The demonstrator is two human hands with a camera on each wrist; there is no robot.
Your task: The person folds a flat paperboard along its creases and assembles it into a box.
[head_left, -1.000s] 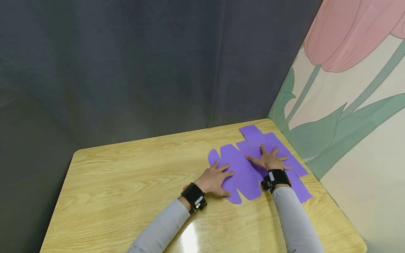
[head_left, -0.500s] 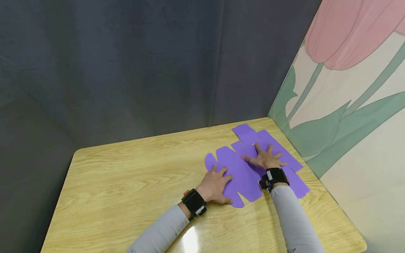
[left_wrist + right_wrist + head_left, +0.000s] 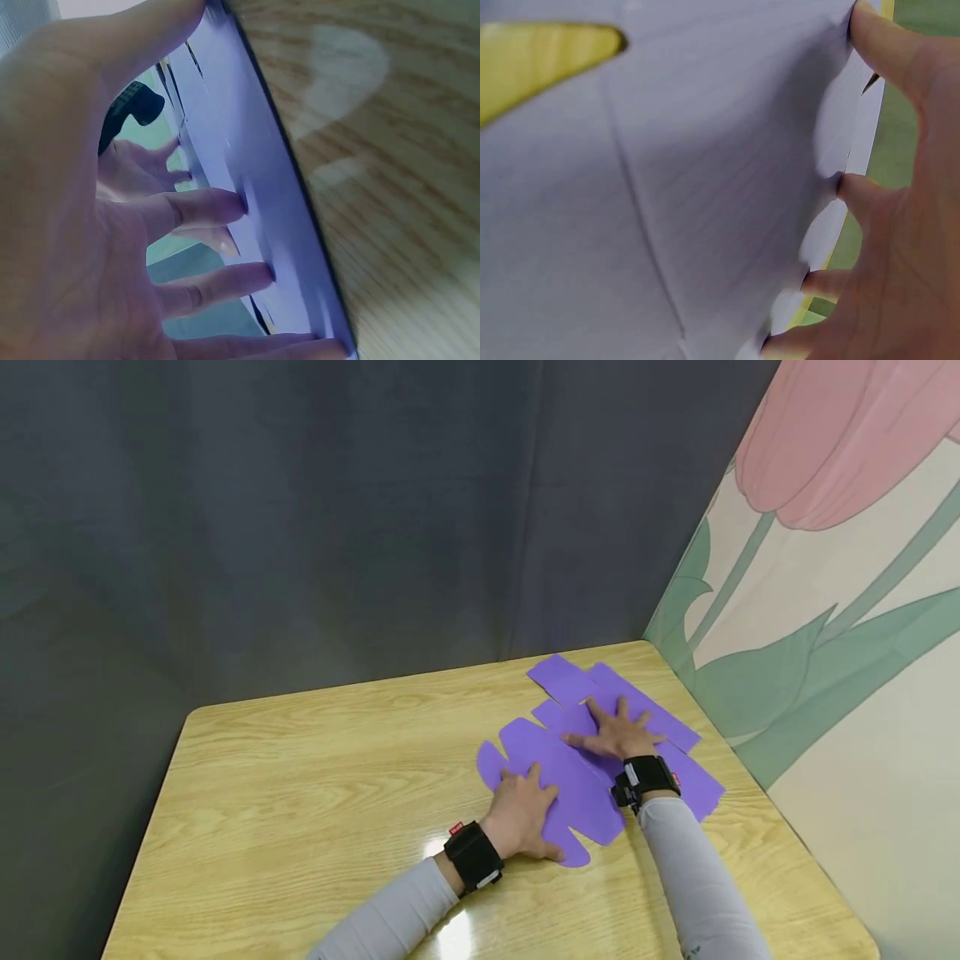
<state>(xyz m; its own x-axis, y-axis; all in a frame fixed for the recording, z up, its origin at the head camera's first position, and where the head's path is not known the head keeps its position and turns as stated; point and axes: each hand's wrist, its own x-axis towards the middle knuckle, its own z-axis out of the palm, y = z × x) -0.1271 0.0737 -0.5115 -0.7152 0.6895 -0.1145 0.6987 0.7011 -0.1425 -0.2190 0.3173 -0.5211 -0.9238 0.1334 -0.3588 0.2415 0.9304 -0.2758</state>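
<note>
Purple sheet [image 3: 577, 789] is laid on table [image 3: 300, 793]. It is touched by left hand [image 3: 519, 817] and right hand [image 3: 619, 735], fingers spread.

The purple sheet [image 3: 588, 793] is seen as thin card or stiff paper, smooth and matt, its face marked by fold lines and faint creases in the right wrist view. The counter [image 3: 315, 793] is surfaced in pale wood grain, smooth and fairly glossy: light is mirrored in bright patches. Whether solid wood or laminate is used cannot be told. The sleeves [image 3: 701, 877] are made of soft, matt grey cloth, lightly wrinkled. The black wristbands [image 3: 474, 856] are given a dull, fabric-like finish. The backdrop [image 3: 337, 527] is formed by dark, unshiny cloth; the printed wall [image 3: 832, 710] is finished smooth and matt.
</note>
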